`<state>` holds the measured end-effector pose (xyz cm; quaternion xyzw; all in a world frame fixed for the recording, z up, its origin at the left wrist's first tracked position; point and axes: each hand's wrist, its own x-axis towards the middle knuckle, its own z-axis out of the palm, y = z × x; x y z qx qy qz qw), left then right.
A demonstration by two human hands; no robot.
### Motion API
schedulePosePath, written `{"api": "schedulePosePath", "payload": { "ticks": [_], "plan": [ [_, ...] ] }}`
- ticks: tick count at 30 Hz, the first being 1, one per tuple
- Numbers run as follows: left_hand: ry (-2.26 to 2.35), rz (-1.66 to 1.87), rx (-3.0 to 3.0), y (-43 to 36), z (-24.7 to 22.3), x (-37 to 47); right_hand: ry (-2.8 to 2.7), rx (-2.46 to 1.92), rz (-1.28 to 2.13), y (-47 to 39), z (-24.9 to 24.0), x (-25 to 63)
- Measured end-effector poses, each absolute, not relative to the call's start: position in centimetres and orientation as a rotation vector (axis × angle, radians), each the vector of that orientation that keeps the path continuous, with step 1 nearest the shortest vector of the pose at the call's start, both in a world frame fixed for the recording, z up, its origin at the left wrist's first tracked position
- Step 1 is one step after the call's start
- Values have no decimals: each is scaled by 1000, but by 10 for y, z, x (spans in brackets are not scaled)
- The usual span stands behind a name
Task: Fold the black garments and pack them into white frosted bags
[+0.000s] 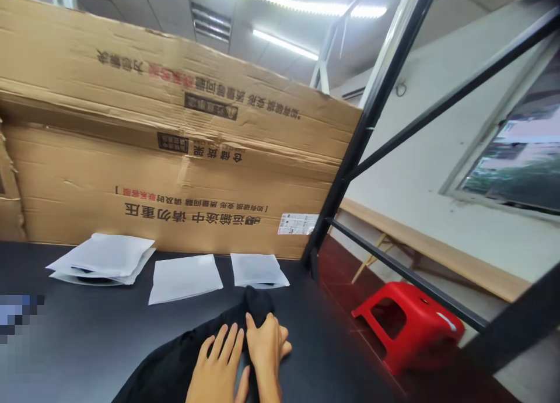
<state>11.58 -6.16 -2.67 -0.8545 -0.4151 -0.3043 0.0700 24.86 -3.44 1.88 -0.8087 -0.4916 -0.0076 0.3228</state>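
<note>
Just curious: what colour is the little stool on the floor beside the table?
The stool is bright red, seen in the head view at lower right.
</note>
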Motion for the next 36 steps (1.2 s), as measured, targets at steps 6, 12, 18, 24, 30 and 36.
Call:
{"api": "schedulePosePath", "payload": {
  "ticks": [6, 12, 18, 24, 30, 36],
  "plan": [
    [-1290, -1162, -2673, -56, -26, 110, -1715, -1687, 60, -53, 26, 247],
    [-1589, -1722, -2341, -64, -11, 83, -2134, -1257, 155, -69, 19, 256],
    [-1286, -1034, -2345, -71, -34, 21, -1994, -1362, 423, -69, 30, 264],
    [-1448, -857, -2285, -77, -62, 10, -1575, -1733, 112, -75, 4, 247],
    [-1499, -905, -2247, -82, -53, 27, -1247, -2013, -388, -81, -27, 197],
    [-1507, -877, -2204, -83, -53, 13, -1405, -1913, 23, -72, -15, 192]
  ]
}}
